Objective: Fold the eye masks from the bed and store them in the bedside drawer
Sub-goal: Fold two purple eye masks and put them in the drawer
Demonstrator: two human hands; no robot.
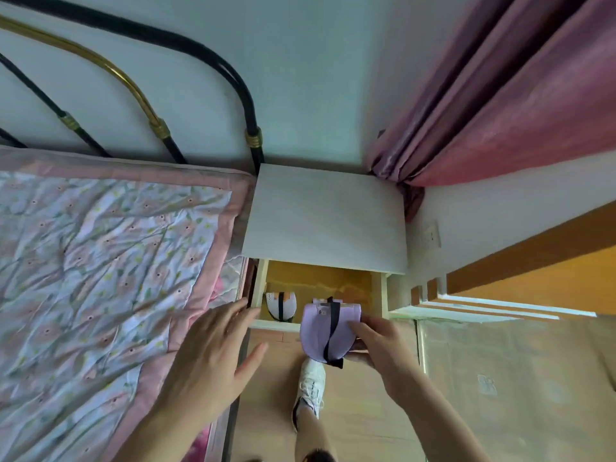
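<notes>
Head view — two eye masks: purple one (pixel 325 331) in right hand (pixel 383 345), white one (pixel 281 305) in drawer (pixel 320 281).

Pale walls (pixel 316 78) in soft daylight behind a black-and-brass metal headboard (pixel 140 85), pink curtains (pixel 500 95) bunched in the corner, a white bedside table (pixel 326 218) wedged between them beside a floral quilted bedspread (pixel 100 261), tan floor (pixel 366 411) below, with a wall socket (pixel 432 235) at right.
</notes>
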